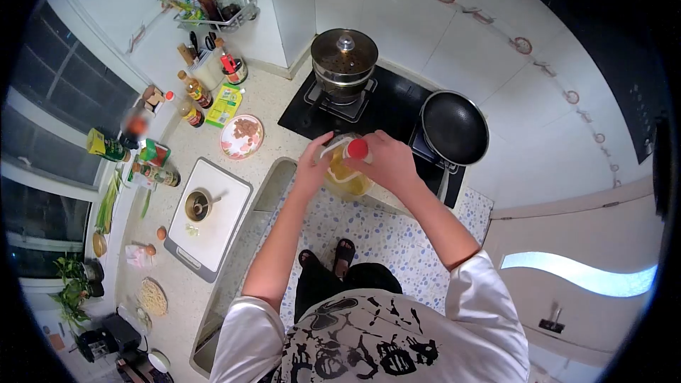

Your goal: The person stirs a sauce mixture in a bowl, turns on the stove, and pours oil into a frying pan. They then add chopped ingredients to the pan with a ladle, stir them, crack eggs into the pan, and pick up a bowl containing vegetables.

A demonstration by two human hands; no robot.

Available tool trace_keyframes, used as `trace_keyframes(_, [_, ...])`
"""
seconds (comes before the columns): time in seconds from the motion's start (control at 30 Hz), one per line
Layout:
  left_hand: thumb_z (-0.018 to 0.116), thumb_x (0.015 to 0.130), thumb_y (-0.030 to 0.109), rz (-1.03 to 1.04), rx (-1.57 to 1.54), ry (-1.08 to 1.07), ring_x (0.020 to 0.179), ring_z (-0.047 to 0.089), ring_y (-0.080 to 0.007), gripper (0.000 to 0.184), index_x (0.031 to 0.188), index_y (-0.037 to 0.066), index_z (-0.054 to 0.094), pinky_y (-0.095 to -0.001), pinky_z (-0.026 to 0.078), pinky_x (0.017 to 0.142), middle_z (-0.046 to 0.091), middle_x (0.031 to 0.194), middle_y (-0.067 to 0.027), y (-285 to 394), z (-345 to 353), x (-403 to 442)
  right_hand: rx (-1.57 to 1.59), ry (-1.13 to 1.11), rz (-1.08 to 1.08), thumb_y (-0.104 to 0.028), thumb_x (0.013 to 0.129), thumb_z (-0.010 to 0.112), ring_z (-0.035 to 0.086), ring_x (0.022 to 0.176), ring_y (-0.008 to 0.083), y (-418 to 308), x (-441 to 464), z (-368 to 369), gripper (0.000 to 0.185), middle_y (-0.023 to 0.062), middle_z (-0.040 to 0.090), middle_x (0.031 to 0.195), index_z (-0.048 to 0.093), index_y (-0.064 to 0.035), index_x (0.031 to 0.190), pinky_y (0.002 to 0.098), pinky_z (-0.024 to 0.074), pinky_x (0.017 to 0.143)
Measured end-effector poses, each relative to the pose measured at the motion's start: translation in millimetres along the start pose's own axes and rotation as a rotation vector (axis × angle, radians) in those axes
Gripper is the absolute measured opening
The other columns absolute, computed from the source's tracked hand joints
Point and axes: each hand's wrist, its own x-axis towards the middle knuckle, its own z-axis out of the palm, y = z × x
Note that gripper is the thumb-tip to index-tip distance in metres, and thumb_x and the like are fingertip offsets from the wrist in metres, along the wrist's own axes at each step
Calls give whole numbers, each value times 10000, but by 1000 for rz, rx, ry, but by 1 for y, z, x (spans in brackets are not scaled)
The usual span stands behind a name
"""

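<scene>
A large clear jug of yellow oil (347, 179) with a red cap (357, 148) and a pale handle is held up in front of me, above the floor at the counter's edge. My left hand (313, 163) grips its left side by the handle. On the other side, my right hand (389, 159) is closed around the top beside the cap, and some of its fingers are hidden. Just beyond my hands is the black gas stove (294, 115). A lidded steel pot (345, 64) stands on its left burner, and a black frying pan (455, 128) sits on the right one.
Left on the counter are a plate of cut meat (241, 136), a yellow packet (225, 105) and several sauce bottles. A cutting board (208, 220) carries a small metal bowl (198, 205) with a spoon. Noodles (153, 297) lie farther down. The sink (273, 188) borders the counter.
</scene>
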Motion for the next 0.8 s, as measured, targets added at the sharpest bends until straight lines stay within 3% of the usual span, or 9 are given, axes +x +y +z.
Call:
trace_keyframes(0.07, [510, 988, -25, 27, 20, -23, 1376, 450, -203, 431, 1405, 76, 546, -327, 341, 1142, 538, 1430, -90, -23, -3, -2, -73, -72, -17, -489, 810, 740, 691, 768, 318, -3, 12, -1, 488, 148, 663, 896, 682, -17, 920, 405, 571, 677])
trace_keyframes(0.2, [499, 1027, 32, 172, 104, -13, 1382, 449, -224, 371, 1394, 58, 547, -332, 350, 1140, 500, 1473, -98, -50, 1, 1, -109, -88, -113, -468, 832, 712, 682, 747, 337, 0, 24, 5, 469, 158, 650, 864, 654, -3, 837, 421, 566, 676])
trace_keyframes(0.3, [491, 1034, 51, 121, 125, -11, 1395, 436, -235, 376, 1406, 61, 543, -338, 352, 1142, 464, 1507, -101, -54, 3, 2, -151, -230, -99, -369, 826, 746, 693, 867, 317, -2, 29, -2, 395, 144, 654, 940, 681, -4, 964, 403, 575, 754])
trace_keyframes(0.4, [500, 1040, 94, 14, 117, -37, 1405, 421, -242, 377, 1413, 67, 549, -349, 352, 1145, 440, 1525, -101, -48, -2, 3, -91, -193, -329, -290, 813, 740, 652, 981, 328, 5, 29, -5, 380, 166, 621, 1035, 644, 11, 1024, 398, 545, 832])
trace_keyframes(0.5, [528, 1035, 147, -26, 38, -54, 1403, 417, -251, 365, 1387, 77, 589, -360, 346, 1147, 441, 1512, -120, -44, -2, 5, -1, -304, -527, -225, 812, 733, 620, 1063, 326, 10, 36, -22, 390, 164, 605, 1088, 627, 11, 1104, 389, 528, 892])
trace_keyframes(0.6, [561, 1023, 189, -27, -35, -68, 1392, 422, -261, 345, 1347, 102, 643, -368, 335, 1148, 450, 1487, -158, -47, -6, 7, -11, -194, -593, -186, 799, 731, 637, 1038, 318, -9, 34, -44, 364, 147, 607, 1100, 635, -12, 1104, 388, 537, 886])
trace_keyframes(0.7, [561, 1021, 182, 11, 9, -102, 1388, 425, -266, 346, 1347, 101, 642, -371, 332, 1148, 451, 1484, -159, -59, -11, 12, -212, -320, -135, -144, 775, 742, 642, 1037, 317, -25, 38, -33, 371, 132, 610, 1097, 627, -33, 1110, 396, 546, 878])
trace_keyframes(0.8, [560, 1019, 180, 10, -6, -117, 1380, 430, -272, 346, 1344, 98, 643, -371, 326, 1151, 458, 1473, -161, -65, -13, 14, -305, -527, -68, -150, 757, 769, 661, 987, 321, -27, 44, -26, 392, 125, 614, 1077, 625, -51, 1108, 407, 560, 833])
